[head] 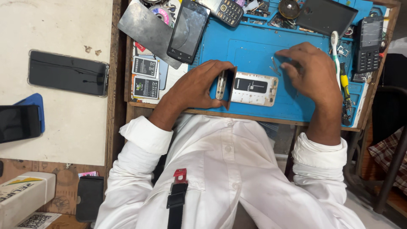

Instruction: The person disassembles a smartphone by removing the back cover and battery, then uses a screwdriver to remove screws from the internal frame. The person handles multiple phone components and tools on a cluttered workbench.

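Note:
My left hand [197, 87] grips the back cover [224, 87] of a phone, held upright on its edge on the blue work mat [250, 46]. Right beside it lies the opened gold phone body [254, 88] with a black battery showing. My right hand [307, 72] rests on the mat to the right of the phone, fingers curled over a pair of metal tweezers [274, 65]; whether it grips them I cannot tell.
A black smartphone [188, 29] and a grey plate [146, 30] lie at the mat's top left, two batteries [145, 76] below. Keypad phones [227, 10], [369, 42], a tablet [325, 16], a toothbrush [335, 48] and a screwdriver [344, 87] sit around. More phones [67, 73] lie on the white table at left.

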